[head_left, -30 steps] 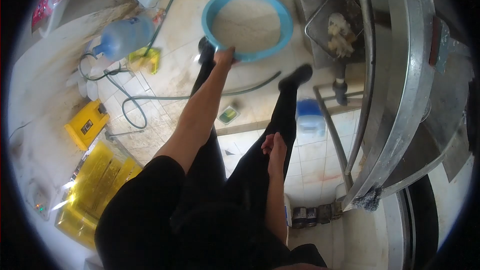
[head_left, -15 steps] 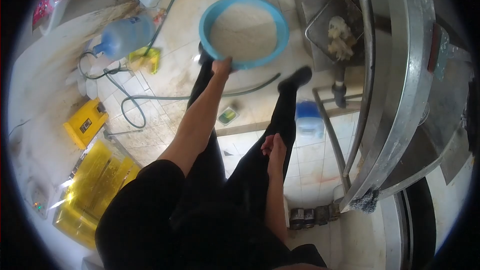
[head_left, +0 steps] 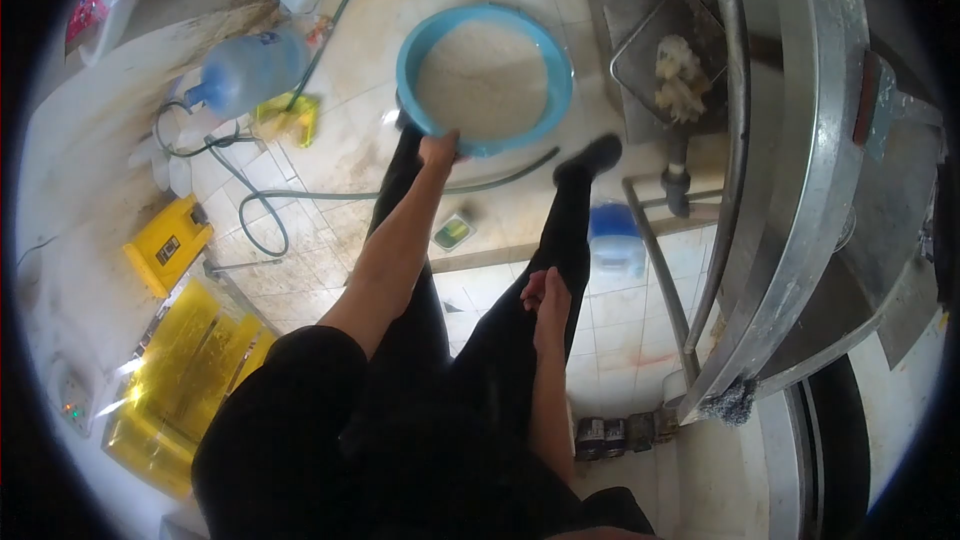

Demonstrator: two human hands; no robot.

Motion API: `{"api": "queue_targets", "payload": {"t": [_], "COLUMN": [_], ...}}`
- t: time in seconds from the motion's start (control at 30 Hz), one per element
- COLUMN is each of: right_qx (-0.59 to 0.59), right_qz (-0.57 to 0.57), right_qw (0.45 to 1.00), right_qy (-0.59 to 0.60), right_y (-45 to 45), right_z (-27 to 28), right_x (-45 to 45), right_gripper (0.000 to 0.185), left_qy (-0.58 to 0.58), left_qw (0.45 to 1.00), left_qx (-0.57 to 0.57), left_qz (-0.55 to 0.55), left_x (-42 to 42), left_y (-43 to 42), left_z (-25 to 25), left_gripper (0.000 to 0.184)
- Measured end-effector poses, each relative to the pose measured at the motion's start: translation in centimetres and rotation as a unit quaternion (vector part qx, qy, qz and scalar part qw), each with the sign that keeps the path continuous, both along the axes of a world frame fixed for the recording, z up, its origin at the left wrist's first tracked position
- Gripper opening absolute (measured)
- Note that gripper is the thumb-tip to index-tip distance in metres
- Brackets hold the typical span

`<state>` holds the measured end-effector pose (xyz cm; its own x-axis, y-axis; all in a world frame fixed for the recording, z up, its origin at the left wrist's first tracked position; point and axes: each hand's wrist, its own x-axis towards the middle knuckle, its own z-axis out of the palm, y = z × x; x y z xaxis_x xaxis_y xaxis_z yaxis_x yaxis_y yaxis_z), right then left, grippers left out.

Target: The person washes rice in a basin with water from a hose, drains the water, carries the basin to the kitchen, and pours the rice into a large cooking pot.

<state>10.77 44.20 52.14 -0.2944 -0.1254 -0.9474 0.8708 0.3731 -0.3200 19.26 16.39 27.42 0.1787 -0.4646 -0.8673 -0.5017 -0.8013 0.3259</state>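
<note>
My left hand (head_left: pixel 438 148) is closed on the near rim of a round blue basin (head_left: pixel 409 75). The basin holds a pale, cloudy content (head_left: pixel 483 80) that looks like liquid, though I cannot make out exactly what it is. My left arm is stretched out over my leg. Above my other thigh hangs my right hand (head_left: pixel 548 298), its fingers loosely bent and partly apart, with nothing visible in it. My black shoe (head_left: pixel 600 156) stands on the tiles to the right of the basin.
A green hose (head_left: pixel 262 202) winds over the floor past a large blue water bottle (head_left: pixel 255 73). At right, a drain grate (head_left: pixel 640 80) bears pale scraps (head_left: pixel 680 80) beside metal pipes (head_left: pixel 738 140). A yellow machine (head_left: pixel 168 245) stands at left; a blue-and-white container (head_left: pixel 616 235) is near my leg.
The basin has come slightly toward me, with my left hand still on its rim and drawn back with it. My right hand has barely moved.
</note>
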Motion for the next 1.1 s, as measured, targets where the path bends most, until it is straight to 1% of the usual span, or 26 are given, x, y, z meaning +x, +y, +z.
{"api": "queue_targets", "payload": {"t": [0.07,0.17,0.23,0.37,0.43,0.57,0.63,0.7,0.8,0.87,0.97,1.07,1.1], "right_qx": [0.012,0.004,0.003,0.007,0.005,-0.011,-0.005,-0.001,-0.025,-0.004,-0.019,-0.007,-0.006], "right_qz": [0.002,0.013,0.012,0.004,0.002,0.009,0.009,0.009,0.009,0.001,0.003,-0.002,-0.003], "right_qw": [1.0,1.0,1.0,1.0,1.0,1.0,1.0,1.0,1.0,1.0,1.0,1.0,1.0], "right_qy": [-0.008,0.0,-0.004,-0.005,-0.004,0.002,0.003,0.005,0.005,0.003,0.011,-0.003,-0.003], "right_y": [-0.1,-0.1,0.0,0.6,0.3,0.3,0.3,0.3,0.3,0.2,0.3,0.4,0.4], "right_z": [0.2,0.0,-0.1,-0.4,-0.2,-0.1,-0.1,-0.1,-0.1,0.0,-0.1,-0.2,-0.3], "right_x": [0.0,0.1,0.1,0.4,0.2,0.0,0.1,0.1,0.0,0.1,0.1,0.2,0.2], "right_gripper": [0.04,0.04,0.039,0.039,0.039,0.039,0.039,0.039,0.04,0.04,0.04,0.04,0.04], "left_qy": [0.006,-0.018,-0.026,-0.014,-0.045,-0.051,-0.029,-0.029,-0.028,-0.028,-0.001,0.004,-0.01], "left_qw": [1.0,1.0,0.999,1.0,0.999,0.998,0.999,0.999,0.999,0.999,1.0,1.0,1.0], "left_qx": [0.006,0.006,0.008,0.003,0.009,-0.005,-0.001,-0.01,-0.016,-0.014,0.0,0.003,-0.001], "left_qz": [0.0,0.004,-0.021,-0.015,-0.028,-0.034,0.012,0.011,0.013,0.017,0.013,0.013,0.008], "left_x": [0.1,-0.5,-0.1,0.9,1.3,1.3,0.0,-0.5,-0.9,-0.8,-0.2,-1.0,-1.1], "left_y": [0.2,0.1,0.4,1.0,1.0,1.2,0.9,0.8,0.7,0.6,0.4,0.1,0.0], "left_z": [0.1,1.5,1.2,0.1,-0.9,-1.2,0.9,1.3,1.4,1.3,0.5,2.0,2.1], "left_gripper": [0.046,0.045,0.046,0.047,0.047,0.047,0.046,0.047,0.047,0.048,0.051,0.051,0.05]}}
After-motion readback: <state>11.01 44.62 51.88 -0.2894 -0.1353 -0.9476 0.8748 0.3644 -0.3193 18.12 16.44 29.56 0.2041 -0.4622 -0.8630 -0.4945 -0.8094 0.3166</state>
